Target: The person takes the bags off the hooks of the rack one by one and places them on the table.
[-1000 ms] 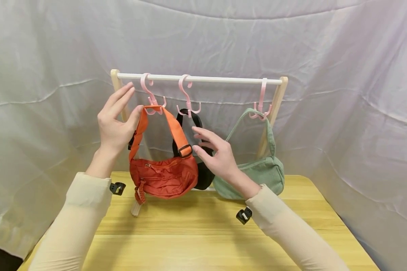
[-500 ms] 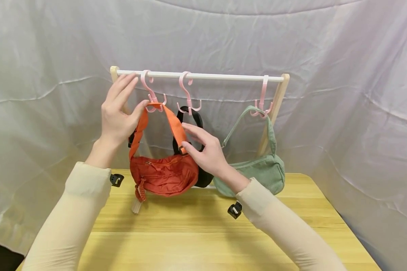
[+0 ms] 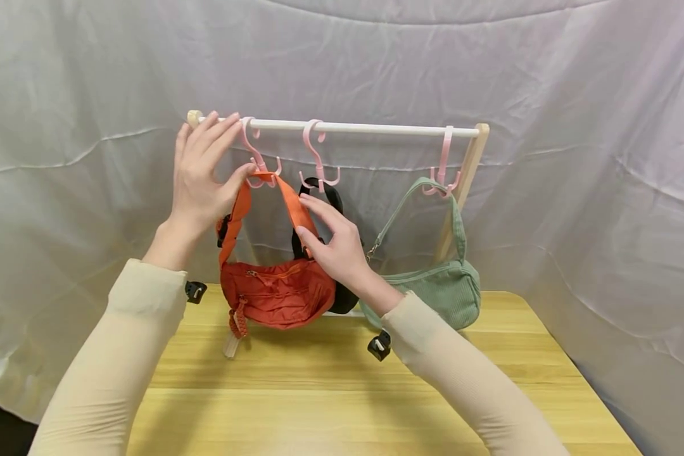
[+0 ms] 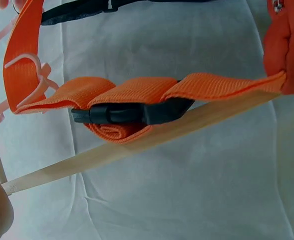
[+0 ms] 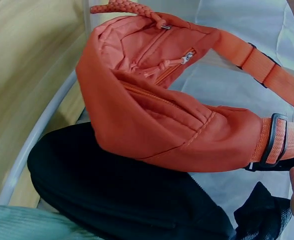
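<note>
A red-orange shoulder bag (image 3: 279, 297) hangs by its orange strap (image 3: 292, 202) from the leftmost pink hook (image 3: 253, 152). My left hand (image 3: 202, 180) is raised beside that hook, fingers extended across the rail and thumb tip at the top of the strap. Lower down, my right hand (image 3: 339, 247) has its fingers and thumb nearly straight, their tips overlapping the strap's right side. A black clip buckle (image 4: 132, 114) on folded webbing shows in the left wrist view. In the right wrist view, the right fingertips are close below a black strap slider (image 5: 275, 140).
Behind the red-orange bag, a black bag (image 5: 122, 185) hangs from the middle pink hook (image 3: 319, 158). A green corduroy bag (image 3: 447, 291) hangs at the right. The white rail (image 3: 376, 128) runs between wooden posts on a wood-grain table (image 3: 296, 405), with grey cloth behind.
My right hand has moved left and slightly up, from beside the strap to overlapping its right side. My left hand has shifted a little up and right, fingers now across the rail.
</note>
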{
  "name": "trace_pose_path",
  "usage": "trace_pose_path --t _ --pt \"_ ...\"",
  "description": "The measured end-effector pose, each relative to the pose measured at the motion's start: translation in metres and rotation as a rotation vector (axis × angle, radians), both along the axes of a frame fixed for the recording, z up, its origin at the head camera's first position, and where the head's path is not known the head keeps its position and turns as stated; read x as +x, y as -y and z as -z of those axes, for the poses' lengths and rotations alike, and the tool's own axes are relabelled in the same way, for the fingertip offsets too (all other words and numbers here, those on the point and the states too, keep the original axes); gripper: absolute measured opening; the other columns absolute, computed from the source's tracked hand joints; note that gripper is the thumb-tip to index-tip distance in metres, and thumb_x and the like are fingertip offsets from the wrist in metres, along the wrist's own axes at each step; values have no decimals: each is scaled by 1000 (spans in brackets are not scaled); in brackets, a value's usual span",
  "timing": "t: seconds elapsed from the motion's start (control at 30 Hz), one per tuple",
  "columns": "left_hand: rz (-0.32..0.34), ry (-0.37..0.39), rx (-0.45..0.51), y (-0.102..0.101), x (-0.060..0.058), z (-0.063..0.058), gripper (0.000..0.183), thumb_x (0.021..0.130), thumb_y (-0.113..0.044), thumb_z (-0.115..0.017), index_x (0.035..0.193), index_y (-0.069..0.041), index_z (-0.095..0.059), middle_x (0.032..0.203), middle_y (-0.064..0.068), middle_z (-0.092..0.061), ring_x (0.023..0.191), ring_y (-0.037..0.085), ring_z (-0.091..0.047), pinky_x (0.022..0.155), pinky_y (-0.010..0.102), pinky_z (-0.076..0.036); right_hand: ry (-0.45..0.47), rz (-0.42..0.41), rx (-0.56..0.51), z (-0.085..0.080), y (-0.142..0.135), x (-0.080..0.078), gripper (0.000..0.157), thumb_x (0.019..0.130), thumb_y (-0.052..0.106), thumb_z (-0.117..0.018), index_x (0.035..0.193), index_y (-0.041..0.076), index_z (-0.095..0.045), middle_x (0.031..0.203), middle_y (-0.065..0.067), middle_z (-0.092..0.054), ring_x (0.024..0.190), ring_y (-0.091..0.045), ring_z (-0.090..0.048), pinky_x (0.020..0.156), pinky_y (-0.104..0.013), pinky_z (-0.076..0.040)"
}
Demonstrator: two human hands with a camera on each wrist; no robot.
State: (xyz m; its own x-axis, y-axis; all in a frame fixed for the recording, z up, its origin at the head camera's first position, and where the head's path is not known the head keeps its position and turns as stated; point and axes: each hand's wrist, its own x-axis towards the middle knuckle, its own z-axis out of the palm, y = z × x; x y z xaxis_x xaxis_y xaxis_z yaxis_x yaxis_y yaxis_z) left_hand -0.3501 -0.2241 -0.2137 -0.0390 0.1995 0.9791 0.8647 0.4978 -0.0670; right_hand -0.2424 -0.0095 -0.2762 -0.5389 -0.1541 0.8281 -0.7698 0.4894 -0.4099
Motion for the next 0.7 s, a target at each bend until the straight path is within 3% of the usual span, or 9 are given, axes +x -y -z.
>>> trace_pose_path --t 0.1,0.33,0.7 --pt "-35 -1 -25 1 -2 -3 60 76 -14 -80 132 -11 -58 135 3 -56 131 27 -43 115 47 -13 -7 -12 -22 1 3 -7 43 87 3 -66 128 -4 -56 134 -19 -53 125 -29 -49 103 -30 -41" --pt "-55 -11 -65 4 -6 -10 61 76 -12 -80 132 -13 -57 135 3 -56 129 26 -46 115 47 -9 -24 3 -47 11 7 -36 46 88 13 -67 132 6 -55 137 -7 -52 131 -18 -44 102 -25 -40" --pt "-35 -20 -107 5 -12 -16 56 78 -14 -78 130 -11 -59 133 2 -58 125 26 -49 115 46 -10 -39 83 -33 7 16 -49 47 89 20 -66 134 15 -54 138 -2 -53 132 -14 -42 100 -26 -42"
